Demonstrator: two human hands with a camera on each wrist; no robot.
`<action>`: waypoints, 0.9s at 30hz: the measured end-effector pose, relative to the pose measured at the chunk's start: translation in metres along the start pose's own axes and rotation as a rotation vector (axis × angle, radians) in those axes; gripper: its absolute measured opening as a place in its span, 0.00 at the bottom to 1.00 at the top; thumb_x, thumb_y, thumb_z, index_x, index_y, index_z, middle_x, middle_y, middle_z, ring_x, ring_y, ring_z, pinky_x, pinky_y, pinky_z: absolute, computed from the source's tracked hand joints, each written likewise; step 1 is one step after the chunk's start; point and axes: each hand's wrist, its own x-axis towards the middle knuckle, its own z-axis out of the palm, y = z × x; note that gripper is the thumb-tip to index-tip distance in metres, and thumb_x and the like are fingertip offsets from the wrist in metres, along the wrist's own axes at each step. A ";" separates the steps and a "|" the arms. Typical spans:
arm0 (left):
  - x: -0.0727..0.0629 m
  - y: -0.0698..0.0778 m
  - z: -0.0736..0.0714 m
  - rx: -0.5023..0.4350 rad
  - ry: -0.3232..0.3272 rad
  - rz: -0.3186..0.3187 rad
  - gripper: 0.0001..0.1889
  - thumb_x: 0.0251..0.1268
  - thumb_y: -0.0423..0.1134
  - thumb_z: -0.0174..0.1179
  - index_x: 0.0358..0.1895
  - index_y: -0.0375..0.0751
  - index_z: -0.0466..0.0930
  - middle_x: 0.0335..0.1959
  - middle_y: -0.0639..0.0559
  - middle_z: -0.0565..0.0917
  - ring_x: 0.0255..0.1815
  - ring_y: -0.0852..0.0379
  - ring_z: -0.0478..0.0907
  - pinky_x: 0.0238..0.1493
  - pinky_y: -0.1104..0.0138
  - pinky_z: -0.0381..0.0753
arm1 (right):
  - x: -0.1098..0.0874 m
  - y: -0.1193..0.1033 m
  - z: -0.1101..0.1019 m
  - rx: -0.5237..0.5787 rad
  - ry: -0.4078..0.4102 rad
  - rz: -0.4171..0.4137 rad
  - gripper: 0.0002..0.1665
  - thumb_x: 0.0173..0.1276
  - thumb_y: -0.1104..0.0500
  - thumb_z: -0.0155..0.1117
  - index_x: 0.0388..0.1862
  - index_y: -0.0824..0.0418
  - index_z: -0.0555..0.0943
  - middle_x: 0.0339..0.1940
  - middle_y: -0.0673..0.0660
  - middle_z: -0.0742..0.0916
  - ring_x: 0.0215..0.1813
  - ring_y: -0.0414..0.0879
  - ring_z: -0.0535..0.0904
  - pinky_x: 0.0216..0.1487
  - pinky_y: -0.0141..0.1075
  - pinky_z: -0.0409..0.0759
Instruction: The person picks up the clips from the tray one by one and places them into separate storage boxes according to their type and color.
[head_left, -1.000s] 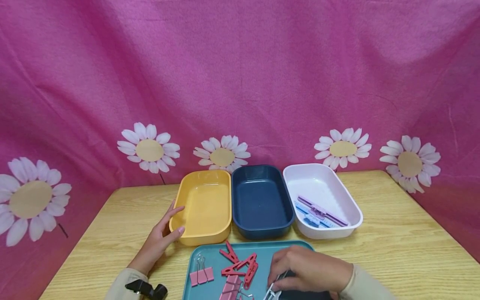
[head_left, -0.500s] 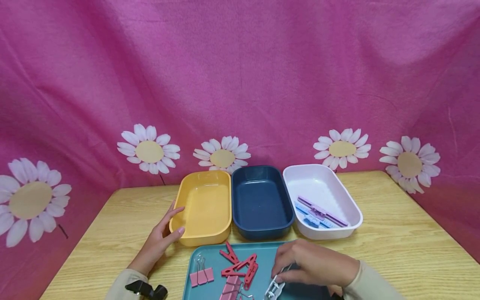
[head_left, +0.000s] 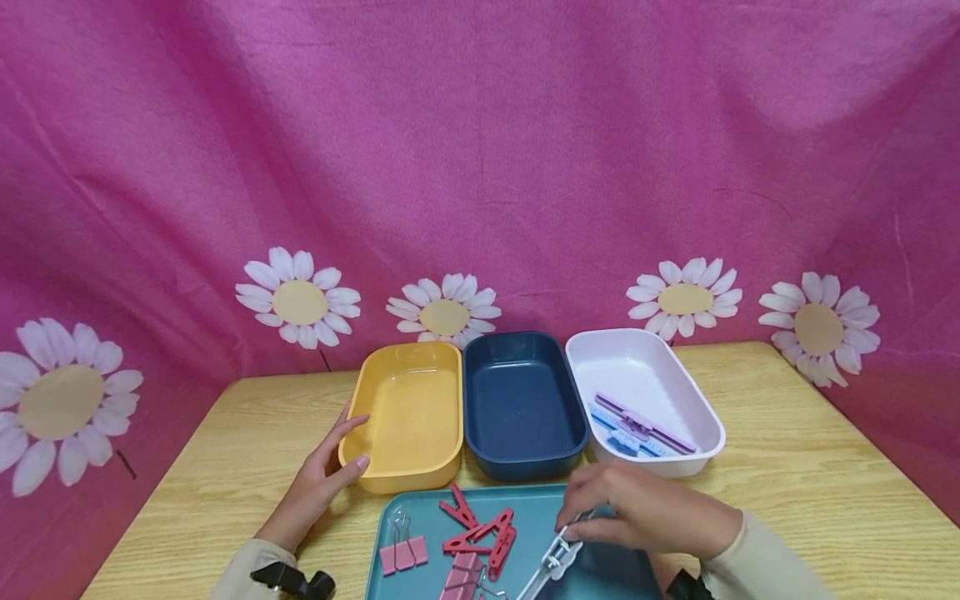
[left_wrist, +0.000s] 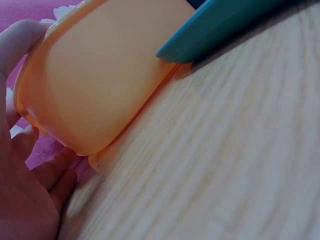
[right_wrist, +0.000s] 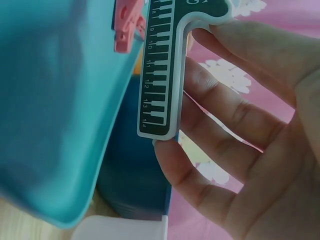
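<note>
My right hand (head_left: 648,517) pinches a long sheet-music clip (head_left: 557,557) over the right part of the teal tray (head_left: 532,502). In the right wrist view, the clip (right_wrist: 159,75) shows a white edge, piano keys and numbers on a dark face; thumb and fingers hold it along one side. My left hand (head_left: 318,483) grips the near left corner of the yellow tub (head_left: 405,481), thumb and a fingertip over the rim, other fingers outside the wall. Red clothespins (head_left: 501,552) and pink binder clips (head_left: 405,552) lie on the tray.
A navy tub (head_left: 525,467) stands beside the yellow one. Right of it, a white tub (head_left: 697,392) holds a purple clip (head_left: 645,423) and a blue-and-white one. A pink flowered cloth (head_left: 525,167) hangs behind the wooden table (head_left: 810,450).
My right hand has shifted right and slightly up over the tray, bringing the clip along, so more of it shows. The left hand and tubs have stayed in place.
</note>
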 end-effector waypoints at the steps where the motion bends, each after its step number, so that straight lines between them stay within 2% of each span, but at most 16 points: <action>1: 0.000 0.000 0.000 0.006 0.002 -0.006 0.30 0.68 0.45 0.59 0.72 0.56 0.62 0.79 0.57 0.40 0.78 0.48 0.38 0.58 0.86 0.56 | 0.000 0.000 -0.001 -0.009 0.008 -0.010 0.11 0.68 0.49 0.63 0.47 0.44 0.86 0.40 0.37 0.85 0.41 0.31 0.78 0.42 0.29 0.81; 10: 0.000 0.002 0.001 0.040 0.020 -0.036 0.30 0.67 0.47 0.60 0.71 0.58 0.62 0.79 0.58 0.41 0.78 0.48 0.40 0.59 0.82 0.57 | -0.004 0.000 -0.008 -0.104 0.105 -0.106 0.08 0.66 0.54 0.66 0.44 0.46 0.86 0.38 0.39 0.85 0.40 0.30 0.78 0.40 0.31 0.82; 14: 0.000 0.002 0.001 0.034 0.015 -0.034 0.30 0.67 0.47 0.59 0.71 0.58 0.62 0.79 0.58 0.41 0.78 0.48 0.39 0.59 0.82 0.57 | -0.006 -0.001 -0.011 -0.130 0.137 -0.112 0.08 0.66 0.54 0.66 0.43 0.47 0.86 0.38 0.38 0.84 0.40 0.30 0.78 0.39 0.30 0.81; 21: -0.001 0.002 0.000 0.010 0.007 -0.020 0.29 0.68 0.45 0.59 0.71 0.57 0.62 0.79 0.58 0.41 0.78 0.49 0.38 0.58 0.85 0.57 | -0.010 -0.001 -0.018 -0.133 0.161 -0.075 0.08 0.65 0.53 0.67 0.43 0.45 0.86 0.37 0.37 0.85 0.38 0.31 0.78 0.37 0.29 0.81; 27: -0.001 0.003 0.001 0.022 0.010 -0.026 0.29 0.68 0.46 0.59 0.71 0.57 0.62 0.79 0.58 0.41 0.78 0.48 0.38 0.57 0.85 0.57 | -0.012 0.001 -0.022 -0.128 0.188 -0.109 0.07 0.65 0.55 0.67 0.42 0.46 0.86 0.36 0.39 0.85 0.37 0.32 0.78 0.35 0.26 0.79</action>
